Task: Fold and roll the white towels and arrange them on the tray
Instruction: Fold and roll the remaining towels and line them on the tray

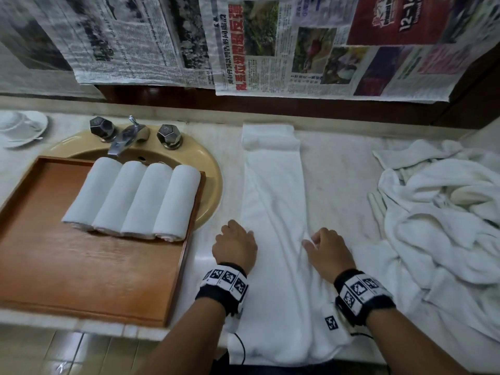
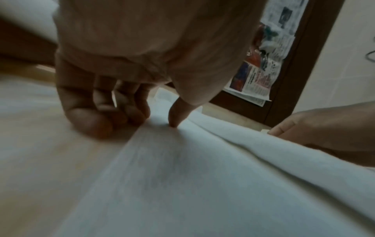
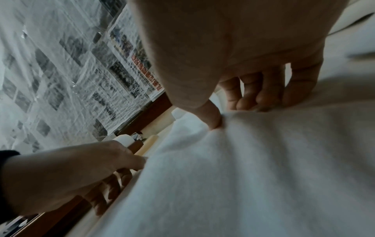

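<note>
From above, a long white towel (image 1: 273, 201) lay flat on the pale counter (image 1: 335, 169), folded into a narrow strip that ran from the back wall to the front edge. The left hand (image 1: 234, 246) sat at the strip's left edge with its fingers curled under. The right hand (image 1: 328, 253) sat on the strip's right side, fingers curled, with the cloth bunched up at its thumb. A wooden tray (image 1: 81, 266) lay over the yellow sink (image 1: 208, 169), to the left of the strip. Four rolled towels (image 1: 135, 198) lay side by side on the tray, touching each other. A heap of loose towels (image 1: 438, 212) lay at the right end of the counter. A cup and saucer (image 1: 19, 127) stood far left, and newspaper (image 1: 270, 44) hung on the wall.

From the left wrist, the left hand (image 2: 113, 96) had its fingers curled with the tips down on the counter, right at the towel's (image 2: 182, 176) edge, and its thumb pressed down on the cloth. I could not tell if it had hold of the cloth.

From the right wrist, the right hand (image 3: 253, 89) pinched a small fold of the towel (image 3: 243, 168) between thumb and curled fingers. The left hand (image 3: 71, 176) showed low on the left, by the towel's other edge.
</note>
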Motion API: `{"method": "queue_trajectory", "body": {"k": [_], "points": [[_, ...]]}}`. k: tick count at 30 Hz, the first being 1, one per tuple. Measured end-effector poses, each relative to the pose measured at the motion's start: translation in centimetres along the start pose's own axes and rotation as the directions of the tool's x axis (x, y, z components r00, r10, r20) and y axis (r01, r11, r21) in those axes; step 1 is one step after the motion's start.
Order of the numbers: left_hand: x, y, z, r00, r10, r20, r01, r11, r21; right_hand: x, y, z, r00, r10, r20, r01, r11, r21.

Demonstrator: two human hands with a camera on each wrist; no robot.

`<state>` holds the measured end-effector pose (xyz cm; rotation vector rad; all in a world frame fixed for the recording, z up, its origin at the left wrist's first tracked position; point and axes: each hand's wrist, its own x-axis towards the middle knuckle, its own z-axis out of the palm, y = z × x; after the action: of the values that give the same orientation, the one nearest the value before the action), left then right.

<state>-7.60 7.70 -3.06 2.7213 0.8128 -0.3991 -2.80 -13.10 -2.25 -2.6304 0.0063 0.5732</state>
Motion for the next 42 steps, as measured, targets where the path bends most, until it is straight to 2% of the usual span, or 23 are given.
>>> {"method": "queue_trajectory", "body": {"k": [4, 6, 9, 12, 15, 17, 18, 19, 21, 23, 24, 26, 28, 29, 30, 31, 32, 33, 34, 35, 36, 40, 42], "points": [[0.4, 0.2, 0.5, 0.999, 0.030, -0.022, -0.031, 0.999, -0.028, -0.4, -0.7, -0.5, 0.999, -0.033, 0.010, 0.033, 0.999, 0.006], [0.3, 0.1, -0.1, 0.995, 0.077, -0.060, -0.088, 0.977, -0.193, -1.3, -1.7, -1.3, 0.998, -0.066, 0.010, 0.065, 0.997, 0.052], [0.6, -1.1, -1.1, 0.992, 0.107, -0.060, -0.123, 0.838, -0.532, -3.0, -4.3, -2.6, 0.989, -0.146, 0.013, 0.145, 0.986, 0.084], [1.6, -2.2, -2.2, 0.991, 0.128, 0.042, -0.068, 0.747, -0.661, -4.5, -7.3, -1.9, 0.964, -0.253, 0.077, 0.240, 0.959, 0.149], [2.9, -2.4, -3.1, 0.974, 0.154, 0.164, -0.011, 0.763, -0.646, -5.2, -9.5, 0.4, 0.926, -0.332, 0.178, 0.290, 0.930, 0.225], [3.3, -2.4, -3.7, 0.967, 0.127, 0.221, 0.076, 0.686, -0.724, -5.1, -10.0, 1.7, 0.898, -0.358, 0.257, 0.276, 0.911, 0.306], [3.3, -2.5, -3.8, 0.965, 0.116, 0.235, 0.102, 0.657, -0.747, -4.9, -10.1, 2.0, 0.893, -0.373, 0.251, 0.284, 0.901, 0.328], [3.4, -2.4, -3.8, 0.963, 0.116, 0.242, 0.107, 0.661, -0.743, -4.5, -10.0, 2.1, 0.896, -0.397, 0.201, 0.325, 0.893, 0.312], [3.3, -2.3, -3.5, 0.965, 0.136, 0.225, 0.056, 0.729, -0.683, -3.3, -9.3, 2.1, 0.885, -0.452, 0.111, 0.432, 0.886, 0.167], [3.3, -2.2, -3.0, 0.975, 0.123, 0.186, 0.012, 0.804, -0.594, -1.7, -7.8, 1.8, 0.863, -0.459, 0.210, 0.481, 0.874, -0.067], [3.5, -2.2, -2.9, 0.981, 0.101, 0.165, 0.007, 0.836, -0.549, -1.0, -6.7, 1.7, 0.862, -0.419, 0.285, 0.478, 0.859, -0.181], [3.5, -2.4, -3.0, 0.986, 0.034, 0.161, 0.040, 0.899, -0.436, 0.2, -4.4, 1.6, 0.901, -0.272, 0.337, 0.392, 0.843, -0.368], [3.5, -2.1, -3.0, 0.993, 0.000, 0.118, 0.033, 0.960, -0.277, 0.6, -3.2, 1.3, 0.961, -0.107, 0.254, 0.211, 0.879, -0.429], [3.3, -1.6, -3.0, 0.998, 0.022, 0.060, -0.009, 0.980, -0.199, 0.6, -3.1, 1.4, 0.975, -0.078, 0.210, 0.163, 0.889, -0.428], [2.9, -0.8, -2.9, 0.996, 0.089, -0.007, -0.089, 0.988, -0.124, 0.4, -3.4, 1.5, 0.977, -0.116, 0.177, 0.181, 0.891, -0.417], [2.6, 0.1, -2.6, 0.977, 0.209, -0.051, -0.211, 0.976, -0.052, 0.2, -3.7, 1.9, 0.965, -0.201, 0.169, 0.254, 0.878, -0.405], [2.4, 0.9, -2.1, 0.930, 0.363, -0.046, -0.363, 0.932, 0.012, 0.1, -4.0, 2.5, 0.936, -0.293, 0.195, 0.348, 0.853, -0.388], [2.3, 1.5, -1.6, 0.862, 0.507, 0.015, -0.507, 0.860, 0.063, -0.1, -4.2, 3.0, 0.902, -0.356, 0.246, 0.426, 0.828, -0.365], [2.6, 1.7, -1.1, 0.799, 0.594, 0.099, -0.601, 0.793, 0.100, -0.2, -4.2, 3.4, 0.880, -0.375, 0.292, 0.464, 0.812, -0.355], [3.1, 1.6, -0.6, 0.768, 0.619, 0.163, -0.639, 0.759, 0.127, -0.1, -3.8, 3.8, 0.880, -0.357, 0.312, 0.458, 0.813, -0.360], [3.9, 1.1, -0.1, 0.770, 0.607, 0.198, -0.635, 0.759, 0.141, 0.1, -3.2, 3.9, 0.897, -0.322, 0.302, 0.422, 0.828, -0.369], [7.0, -1.0, -0.6, 0.914, 0.361, 0.185, -0.385, 0.916, 0.113, 0.7, -2.5, 2.7, 0.983, -0.067, 0.169, 0.129, 0.910, -0.394], [6.9, -0.7, -1.2, 0.938, 0.321, 0.127, -0.327, 0.945, 0.028, 0.7, -2.9, 2.4, 0.992, -0.066, 0.108, 0.105, 0.909, -0.404]]}}
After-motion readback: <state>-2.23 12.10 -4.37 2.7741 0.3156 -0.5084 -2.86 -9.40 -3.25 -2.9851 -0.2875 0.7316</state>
